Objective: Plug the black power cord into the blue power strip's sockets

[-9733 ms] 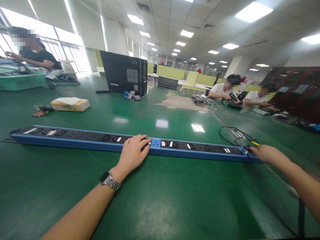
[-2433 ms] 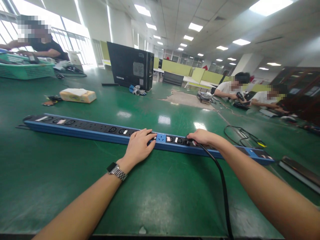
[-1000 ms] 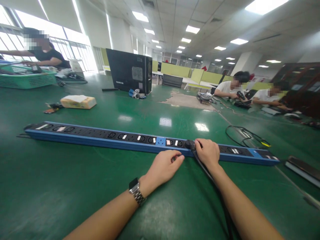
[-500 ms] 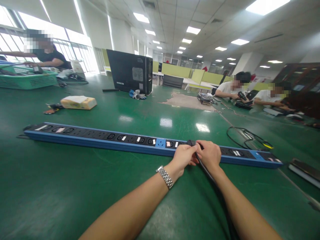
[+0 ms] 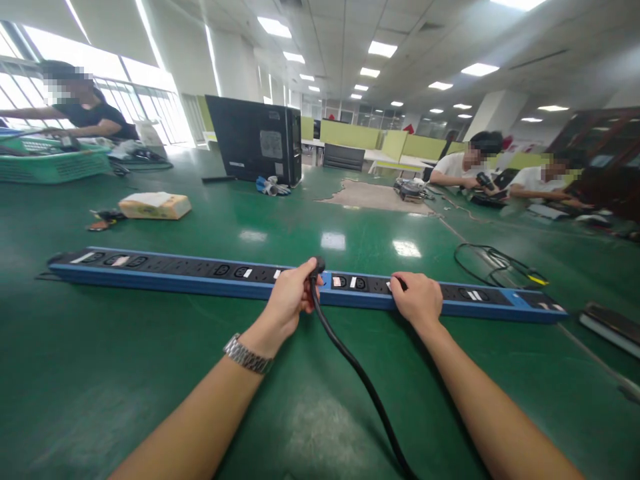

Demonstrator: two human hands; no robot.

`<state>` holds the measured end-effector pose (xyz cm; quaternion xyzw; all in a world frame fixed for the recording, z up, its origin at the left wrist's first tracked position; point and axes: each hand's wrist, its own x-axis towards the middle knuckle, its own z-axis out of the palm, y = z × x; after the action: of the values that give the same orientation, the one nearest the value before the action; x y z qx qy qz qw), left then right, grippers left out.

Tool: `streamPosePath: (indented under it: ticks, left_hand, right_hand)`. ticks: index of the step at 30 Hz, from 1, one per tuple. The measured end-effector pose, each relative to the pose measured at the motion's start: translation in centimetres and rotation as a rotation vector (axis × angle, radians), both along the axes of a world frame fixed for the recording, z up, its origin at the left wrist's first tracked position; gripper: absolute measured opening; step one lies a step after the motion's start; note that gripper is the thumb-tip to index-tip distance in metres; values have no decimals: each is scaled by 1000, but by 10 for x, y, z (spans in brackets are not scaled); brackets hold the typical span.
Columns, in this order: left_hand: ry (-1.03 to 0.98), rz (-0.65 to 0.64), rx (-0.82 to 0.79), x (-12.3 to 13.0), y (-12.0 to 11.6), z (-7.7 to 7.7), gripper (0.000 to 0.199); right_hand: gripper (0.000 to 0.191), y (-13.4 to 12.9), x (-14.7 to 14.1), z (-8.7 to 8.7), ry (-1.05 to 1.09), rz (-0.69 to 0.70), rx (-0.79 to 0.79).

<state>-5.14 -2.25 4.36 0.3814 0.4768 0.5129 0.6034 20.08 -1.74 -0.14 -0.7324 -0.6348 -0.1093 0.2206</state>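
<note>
A long blue power strip (image 5: 200,287) with black sockets, a few blue ones and white labels lies across the green table. My left hand (image 5: 293,293) is closed around a black plug (image 5: 318,265), held at the strip's middle by a blue socket. Whether the plug touches the socket, I cannot tell. From the plug a thick black power cord (image 5: 360,373) curves down toward me and leaves the picture at the bottom. Further right, my right hand (image 5: 420,298) grips the power strip, thumb on top and the other fingers mostly hidden.
Behind the strip stand a black computer case (image 5: 250,140), gloves (image 5: 273,186) and a tissue pack (image 5: 155,205). A coiled black cable (image 5: 493,263) lies at right, near a dark flat object (image 5: 610,337). A green basket (image 5: 55,167) sits far left. Other people work around the table.
My left hand has moved left along the strip with the plug and cord, away from my right hand. My right hand stays near its former place, now on the strip.
</note>
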Motion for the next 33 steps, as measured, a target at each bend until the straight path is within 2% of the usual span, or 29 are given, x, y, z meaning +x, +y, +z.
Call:
streamPosePath:
  ticks: [2,4,10,24,28,33]
  left_hand:
    - [15,-11,-53,-3,-2,-14,39]
    - [15,-35,-78,-2,-2,-21,38]
    - [55,-97,-92,4,1,-22,41]
    - [245,-54,-40,11,1,-31,46]
    - [220,-50,-40,10,-1,-35,47]
    - [147,-78,42,9,-2,-39,47]
  right_hand:
    - [35,-1,0,0,1,3,-1]
    - [35,-1,0,1,-3,5,0]
    - [34,-1,1,0,-4,20,-10]
    - [36,-2,1,2,2,31,-36]
    - [36,-2,2,0,-1,40,-32]
    - [35,0,5,0,8,42,-35]
